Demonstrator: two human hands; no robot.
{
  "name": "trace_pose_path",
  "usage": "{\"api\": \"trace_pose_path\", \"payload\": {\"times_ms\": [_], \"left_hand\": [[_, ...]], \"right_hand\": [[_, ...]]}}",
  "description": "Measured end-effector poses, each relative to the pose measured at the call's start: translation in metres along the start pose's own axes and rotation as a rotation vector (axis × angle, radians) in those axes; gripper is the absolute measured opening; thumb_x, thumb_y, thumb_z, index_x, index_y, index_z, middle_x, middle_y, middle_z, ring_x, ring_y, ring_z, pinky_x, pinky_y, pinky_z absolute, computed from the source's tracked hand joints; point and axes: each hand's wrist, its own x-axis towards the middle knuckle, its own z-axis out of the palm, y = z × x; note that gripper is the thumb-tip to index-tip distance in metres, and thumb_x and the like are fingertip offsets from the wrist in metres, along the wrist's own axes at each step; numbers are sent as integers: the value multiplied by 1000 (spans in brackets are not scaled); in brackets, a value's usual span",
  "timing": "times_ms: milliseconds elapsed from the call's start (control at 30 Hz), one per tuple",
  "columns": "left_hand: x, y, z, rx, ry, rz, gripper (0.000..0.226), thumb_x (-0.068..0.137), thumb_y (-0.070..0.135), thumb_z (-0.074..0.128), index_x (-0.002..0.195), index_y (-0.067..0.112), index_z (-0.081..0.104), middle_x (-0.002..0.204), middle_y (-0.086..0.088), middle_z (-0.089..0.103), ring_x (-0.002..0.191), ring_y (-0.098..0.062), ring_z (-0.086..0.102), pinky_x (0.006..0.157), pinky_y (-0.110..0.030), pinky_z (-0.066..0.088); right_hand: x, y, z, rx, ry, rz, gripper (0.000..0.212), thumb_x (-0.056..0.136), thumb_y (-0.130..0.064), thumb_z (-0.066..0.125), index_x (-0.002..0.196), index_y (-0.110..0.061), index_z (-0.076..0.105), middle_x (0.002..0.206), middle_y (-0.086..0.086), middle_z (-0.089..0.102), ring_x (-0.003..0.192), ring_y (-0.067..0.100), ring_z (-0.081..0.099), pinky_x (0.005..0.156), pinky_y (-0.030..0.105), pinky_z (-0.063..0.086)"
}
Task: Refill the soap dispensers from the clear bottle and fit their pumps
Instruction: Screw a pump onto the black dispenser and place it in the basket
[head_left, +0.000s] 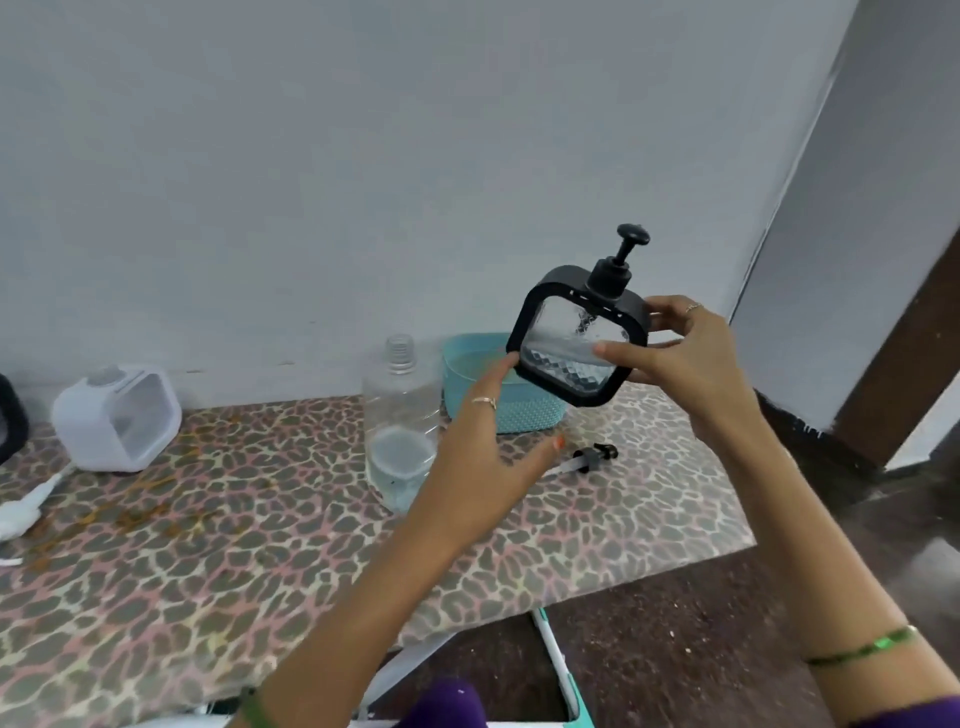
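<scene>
A black square soap dispenser (571, 343) with a clear window and its black pump fitted is held tilted in the air above the table. My right hand (685, 353) grips its right side, thumb across the window. My left hand (488, 436) touches its lower left corner with the fingertips. The clear bottle (400, 431), uncapped and about a third full, stands on the table below. A white dispenser (117, 418) without a pump stands at the left. A loose black pump (592, 458) lies right of the bottle. A white pump (26, 506) lies at the far left.
A teal basket (467, 374) sits against the wall behind the bottle. Another black object (10, 421) is cut off at the left edge. The table (234, 545) has a leopard-print cover; its front and right edges drop to a dark floor.
</scene>
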Motion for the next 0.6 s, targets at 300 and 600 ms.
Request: {"api": "trace_pose_path", "payload": {"times_ms": [300, 600], "left_hand": [[-35, -71, 16, 223, -51, -76, 61, 92, 36, 62, 141, 40, 25, 150, 13, 31, 137, -3, 30, 114, -24, 25], [-69, -122, 14, 461, 54, -142, 46, 86, 17, 68, 130, 17, 56, 128, 2, 58, 114, -13, 56, 97, -38, 51]], "right_hand": [[65, 33, 36, -209, 194, 35, 52, 62, -31, 82, 106, -12, 60, 91, 1, 67, 76, 14, 64, 67, 28, 54], [94, 54, 81, -357, 172, 84, 42, 67, -25, 76, 98, -5, 58, 84, 3, 60, 71, 21, 57, 47, 19, 31]]}}
